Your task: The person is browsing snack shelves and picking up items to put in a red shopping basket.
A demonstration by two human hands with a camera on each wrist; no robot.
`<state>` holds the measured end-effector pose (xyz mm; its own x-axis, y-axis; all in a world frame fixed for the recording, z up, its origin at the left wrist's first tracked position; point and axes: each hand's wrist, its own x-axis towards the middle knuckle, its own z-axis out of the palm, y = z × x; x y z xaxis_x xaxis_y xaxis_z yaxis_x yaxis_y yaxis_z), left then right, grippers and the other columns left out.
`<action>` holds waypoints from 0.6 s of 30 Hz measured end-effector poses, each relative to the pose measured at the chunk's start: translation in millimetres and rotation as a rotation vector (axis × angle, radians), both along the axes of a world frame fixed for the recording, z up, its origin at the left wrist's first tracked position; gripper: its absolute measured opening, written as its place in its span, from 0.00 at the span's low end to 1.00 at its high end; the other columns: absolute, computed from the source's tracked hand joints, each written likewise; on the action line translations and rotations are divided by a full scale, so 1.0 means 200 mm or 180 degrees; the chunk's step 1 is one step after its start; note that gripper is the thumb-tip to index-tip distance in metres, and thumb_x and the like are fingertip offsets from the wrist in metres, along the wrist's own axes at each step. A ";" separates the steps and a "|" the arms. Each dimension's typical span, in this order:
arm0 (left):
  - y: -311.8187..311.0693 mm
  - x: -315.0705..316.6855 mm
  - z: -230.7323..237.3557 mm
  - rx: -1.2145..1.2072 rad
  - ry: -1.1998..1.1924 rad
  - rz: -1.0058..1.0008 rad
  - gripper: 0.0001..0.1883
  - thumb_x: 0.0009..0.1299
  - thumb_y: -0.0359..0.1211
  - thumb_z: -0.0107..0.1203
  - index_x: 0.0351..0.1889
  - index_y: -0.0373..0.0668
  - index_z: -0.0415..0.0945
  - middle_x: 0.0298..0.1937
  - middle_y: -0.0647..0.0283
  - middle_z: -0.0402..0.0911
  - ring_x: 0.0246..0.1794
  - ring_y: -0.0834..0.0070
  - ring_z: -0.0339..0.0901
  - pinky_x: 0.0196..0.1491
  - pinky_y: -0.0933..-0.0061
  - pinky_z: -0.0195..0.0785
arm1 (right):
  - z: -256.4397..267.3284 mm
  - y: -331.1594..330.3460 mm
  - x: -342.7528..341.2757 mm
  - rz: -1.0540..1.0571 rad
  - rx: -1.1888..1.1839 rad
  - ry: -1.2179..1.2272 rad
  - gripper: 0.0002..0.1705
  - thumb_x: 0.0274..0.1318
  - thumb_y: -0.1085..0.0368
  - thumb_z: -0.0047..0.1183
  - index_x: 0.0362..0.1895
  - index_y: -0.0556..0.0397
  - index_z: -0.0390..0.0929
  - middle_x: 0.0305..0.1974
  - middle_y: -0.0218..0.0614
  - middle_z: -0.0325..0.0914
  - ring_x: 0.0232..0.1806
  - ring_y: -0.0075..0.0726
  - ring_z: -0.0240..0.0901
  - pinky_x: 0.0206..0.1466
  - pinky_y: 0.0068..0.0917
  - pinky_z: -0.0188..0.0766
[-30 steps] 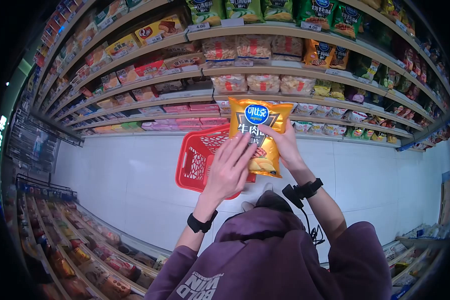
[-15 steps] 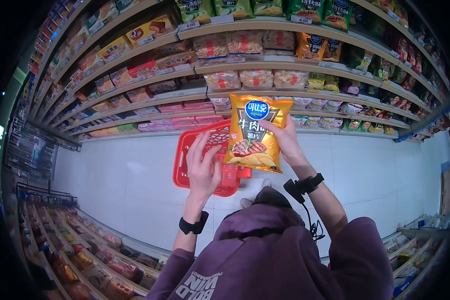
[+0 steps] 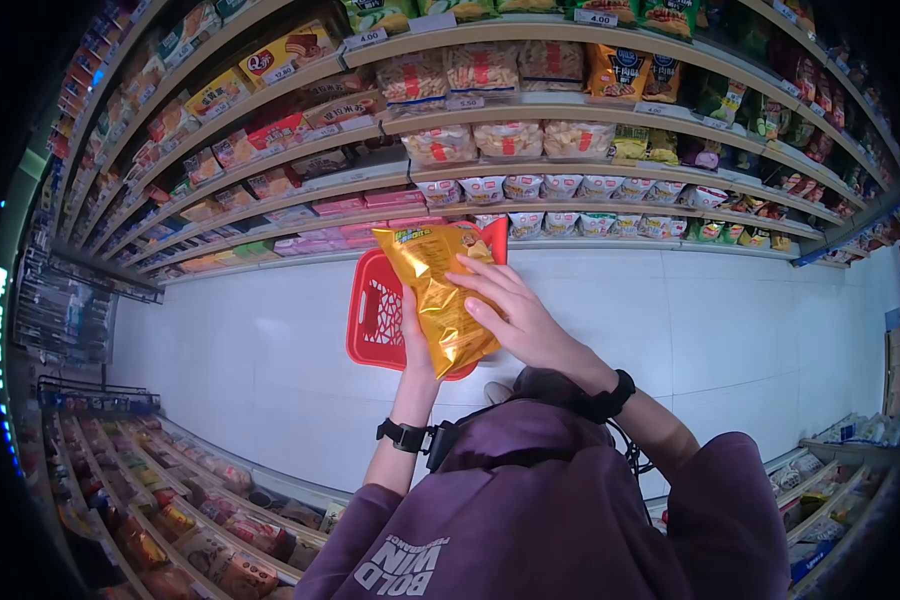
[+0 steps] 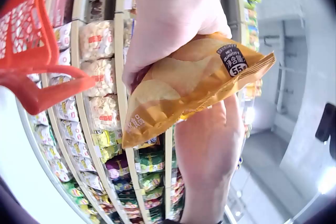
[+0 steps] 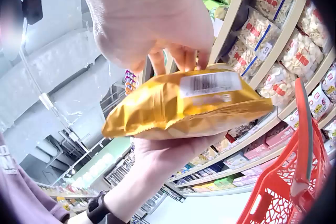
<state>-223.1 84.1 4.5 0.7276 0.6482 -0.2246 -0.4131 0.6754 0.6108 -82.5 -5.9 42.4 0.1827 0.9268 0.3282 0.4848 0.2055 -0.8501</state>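
Gold bag (image 3: 428,272), barcode (image 5: 210,84) in right-wrist view only

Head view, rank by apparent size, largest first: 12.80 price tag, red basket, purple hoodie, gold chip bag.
1. Purple hoodie
2. Gold chip bag and red basket: unsure; the bag is nearer the camera and hides part of the basket
3. 12.80 price tag

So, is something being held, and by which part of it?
The gold chip bag: the left hand holds it from below and along its left edge, as seen in the head view; the right hand rests on its upward side.
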 end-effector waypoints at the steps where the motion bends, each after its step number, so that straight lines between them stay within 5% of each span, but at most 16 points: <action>1: 0.00 -0.01 -0.02 -0.0065 -0.0214 0.0039 0.38 0.72 0.63 0.35 0.69 0.44 0.56 0.64 0.54 0.67 0.61 0.61 0.70 0.60 0.56 0.67 | 0.01 -0.02 0.01 0.0187 0.0004 -0.0109 0.20 0.66 0.58 0.44 0.58 0.53 0.72 0.65 0.42 0.64 0.65 0.46 0.59 0.69 0.38 0.52; 5: 0.03 -0.03 -0.07 -0.0149 -0.0582 0.0334 0.36 0.74 0.60 0.34 0.69 0.42 0.57 0.63 0.53 0.68 0.60 0.62 0.71 0.59 0.57 0.68 | 0.07 -0.06 0.10 0.0201 0.0129 -0.0168 0.20 0.58 0.64 0.56 0.55 0.52 0.75 0.64 0.42 0.65 0.65 0.47 0.59 0.65 0.40 0.59; 6: 0.03 -0.02 -0.08 -0.0221 -0.0630 0.0287 0.35 0.74 0.59 0.34 0.68 0.42 0.58 0.63 0.54 0.68 0.59 0.62 0.71 0.59 0.57 0.68 | 0.06 -0.06 0.11 -0.0297 0.0357 -0.0478 0.31 0.54 0.65 0.61 0.62 0.51 0.67 0.64 0.44 0.65 0.65 0.45 0.60 0.64 0.40 0.61; 10: 0.05 0.03 -0.09 -0.0521 -0.0872 0.0068 0.34 0.75 0.58 0.34 0.67 0.42 0.59 0.62 0.54 0.69 0.58 0.62 0.72 0.58 0.59 0.69 | -0.01 -0.03 0.10 -0.0292 -0.0640 0.1178 0.47 0.52 0.59 0.64 0.68 0.57 0.49 0.60 0.50 0.67 0.64 0.39 0.62 0.65 0.41 0.62; 12: 0.00 0.04 -0.08 -0.0346 -0.0824 -0.0121 0.32 0.75 0.57 0.34 0.65 0.43 0.63 0.61 0.56 0.71 0.56 0.64 0.74 0.56 0.62 0.70 | -0.01 -0.03 0.09 0.0043 -0.0872 0.1974 0.46 0.53 0.61 0.64 0.69 0.57 0.48 0.59 0.47 0.68 0.62 0.38 0.65 0.64 0.39 0.63; 15: 0.03 0.05 -0.01 -0.0179 0.0299 -0.0325 0.31 0.75 0.56 0.35 0.64 0.43 0.63 0.58 0.56 0.73 0.55 0.63 0.74 0.52 0.62 0.74 | -0.05 -0.04 0.13 0.0174 -0.0796 0.2664 0.41 0.54 0.65 0.62 0.66 0.58 0.51 0.56 0.42 0.71 0.58 0.33 0.70 0.61 0.31 0.67; 18: 0.04 -0.02 0.05 0.0092 0.0724 -0.0385 0.38 0.73 0.61 0.34 0.67 0.40 0.58 0.64 0.57 0.68 0.63 0.66 0.67 0.63 0.64 0.62 | -0.09 -0.06 0.15 -0.0069 -0.0666 0.2922 0.33 0.56 0.67 0.60 0.61 0.57 0.57 0.53 0.41 0.74 0.56 0.30 0.71 0.60 0.29 0.66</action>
<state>-227.4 91.3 15.2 0.7331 0.5680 -0.3740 -0.1802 0.6925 0.6986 -52.9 -17.5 25.1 0.3051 0.9440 -0.1256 -0.3912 0.0040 -0.9203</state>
